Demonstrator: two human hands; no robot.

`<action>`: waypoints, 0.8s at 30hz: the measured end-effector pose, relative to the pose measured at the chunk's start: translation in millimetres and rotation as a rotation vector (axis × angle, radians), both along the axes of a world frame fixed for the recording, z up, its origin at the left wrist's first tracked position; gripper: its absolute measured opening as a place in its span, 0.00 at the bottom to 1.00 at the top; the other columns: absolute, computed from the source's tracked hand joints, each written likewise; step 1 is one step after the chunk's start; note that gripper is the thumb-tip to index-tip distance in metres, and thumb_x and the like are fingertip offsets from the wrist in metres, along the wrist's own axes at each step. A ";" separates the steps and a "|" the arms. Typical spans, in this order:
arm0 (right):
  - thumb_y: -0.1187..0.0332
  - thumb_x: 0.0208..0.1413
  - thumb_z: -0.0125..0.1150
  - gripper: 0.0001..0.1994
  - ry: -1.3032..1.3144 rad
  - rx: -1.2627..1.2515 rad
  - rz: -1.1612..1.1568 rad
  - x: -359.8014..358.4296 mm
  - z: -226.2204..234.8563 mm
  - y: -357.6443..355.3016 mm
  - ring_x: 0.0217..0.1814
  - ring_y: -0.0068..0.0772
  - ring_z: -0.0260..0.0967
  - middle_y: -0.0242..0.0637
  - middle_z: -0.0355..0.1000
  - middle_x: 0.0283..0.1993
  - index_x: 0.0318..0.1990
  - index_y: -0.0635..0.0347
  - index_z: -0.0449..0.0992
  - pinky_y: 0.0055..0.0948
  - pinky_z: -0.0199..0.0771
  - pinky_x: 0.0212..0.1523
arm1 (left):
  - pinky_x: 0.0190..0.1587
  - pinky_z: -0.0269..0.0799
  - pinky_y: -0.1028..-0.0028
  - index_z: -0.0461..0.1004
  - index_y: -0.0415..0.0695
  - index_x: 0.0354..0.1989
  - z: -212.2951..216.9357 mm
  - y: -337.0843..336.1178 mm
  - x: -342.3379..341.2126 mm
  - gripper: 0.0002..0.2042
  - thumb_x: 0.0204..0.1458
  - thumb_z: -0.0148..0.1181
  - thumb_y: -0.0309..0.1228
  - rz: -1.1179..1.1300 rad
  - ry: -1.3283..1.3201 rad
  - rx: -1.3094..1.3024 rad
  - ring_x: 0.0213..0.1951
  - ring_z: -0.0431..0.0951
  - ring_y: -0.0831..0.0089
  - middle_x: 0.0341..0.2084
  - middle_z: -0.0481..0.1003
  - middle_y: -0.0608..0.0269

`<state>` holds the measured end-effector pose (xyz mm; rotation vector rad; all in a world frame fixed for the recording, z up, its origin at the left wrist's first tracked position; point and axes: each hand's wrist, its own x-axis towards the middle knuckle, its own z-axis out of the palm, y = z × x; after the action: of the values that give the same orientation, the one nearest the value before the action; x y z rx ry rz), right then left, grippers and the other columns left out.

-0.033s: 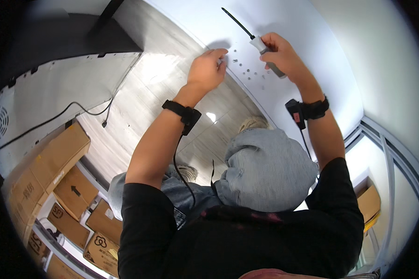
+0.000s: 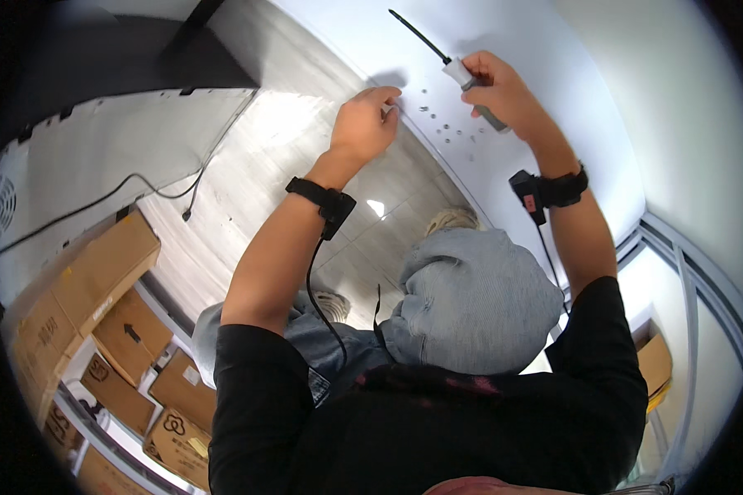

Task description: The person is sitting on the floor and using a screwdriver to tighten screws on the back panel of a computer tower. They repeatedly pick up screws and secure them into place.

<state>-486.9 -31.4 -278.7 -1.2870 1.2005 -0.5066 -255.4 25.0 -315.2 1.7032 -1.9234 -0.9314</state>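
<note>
My right hand (image 2: 504, 92) is wrapped round the grey and white handle of a screwdriver (image 2: 461, 73). Its long dark shaft points to the far left, over the white tabletop (image 2: 553, 165). Several small metal screws or similar pieces (image 2: 436, 127) lie scattered on that surface, between my hands. At the table's near-left edge is my left hand (image 2: 365, 124), its index finger stretched toward the pieces and its thumb apart. No object shows between those fingers; the curled ones are partly hidden.
Black straps with small boxes and cables sit on my left wrist (image 2: 322, 202) and right wrist (image 2: 553, 194). A metal cabinet (image 2: 99, 148) with a black cord (image 2: 140, 175) stands left. Cardboard boxes (image 2: 107, 272) fill a rack lower left; grey metal framing (image 2: 685, 264) stands right.
The screwdriver and my right hand have moved slightly left and away relative to the tabletop. My left hand has drawn back a little from the small pieces. The view has shifted slightly.
</note>
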 end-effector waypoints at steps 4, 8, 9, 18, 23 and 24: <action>0.73 0.46 0.57 0.16 0.074 -0.096 0.263 62.9 45.8 -37.9 0.36 0.23 0.67 0.34 0.70 0.37 0.46 0.61 0.70 0.23 0.73 0.31 | 0.32 0.73 0.77 0.73 0.38 0.46 2.5 -0.5 65.3 0.13 0.51 0.56 0.24 0.244 0.189 0.217 0.28 0.77 0.74 0.35 0.77 0.57; 0.71 0.47 0.57 0.15 0.120 0.027 0.503 139.6 75.3 -45.2 0.36 0.22 0.67 0.32 0.70 0.36 0.45 0.60 0.70 0.25 0.74 0.30 | 0.39 0.75 0.75 0.69 0.34 0.50 44.5 3.1 123.9 0.14 0.55 0.48 0.23 0.537 0.724 0.467 0.34 0.78 0.69 0.39 0.75 0.54; 0.71 0.47 0.57 0.15 0.121 0.078 0.550 158.4 78.4 -43.8 0.36 0.22 0.67 0.32 0.70 0.36 0.45 0.60 0.71 0.25 0.74 0.30 | 0.40 0.76 0.75 0.67 0.34 0.51 51.5 5.7 138.9 0.15 0.56 0.46 0.23 0.592 0.831 0.483 0.36 0.78 0.68 0.40 0.75 0.52; 0.72 0.49 0.56 0.10 -0.008 0.447 0.454 278.7 43.8 13.3 0.33 0.25 0.68 0.35 0.67 0.32 0.39 0.63 0.70 0.30 0.75 0.28 | 0.42 0.78 0.72 0.64 0.32 0.52 45.8 26.7 248.0 0.16 0.61 0.36 0.27 0.793 1.125 0.413 0.37 0.78 0.64 0.39 0.74 0.49; 0.70 0.52 0.57 0.13 -0.269 0.710 0.168 292.3 4.6 62.0 0.30 0.30 0.69 0.39 0.67 0.33 0.44 0.62 0.65 0.33 0.76 0.27 | 0.37 0.79 0.75 0.67 0.35 0.49 8.6 17.3 266.1 0.13 0.62 0.40 0.29 0.736 0.949 0.539 0.32 0.78 0.69 0.37 0.74 0.54; 0.69 0.53 0.57 0.13 -0.316 0.762 0.126 292.2 0.8 70.6 0.30 0.30 0.69 0.39 0.68 0.33 0.44 0.61 0.65 0.33 0.76 0.27 | 0.35 0.79 0.76 0.67 0.37 0.50 0.3 16.0 268.5 0.13 0.61 0.43 0.28 0.732 0.945 0.597 0.30 0.77 0.72 0.34 0.75 0.57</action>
<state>-194.7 39.1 -277.9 -0.5929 0.9014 -0.1186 13.1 41.0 -314.9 1.5724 -0.3849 -1.6428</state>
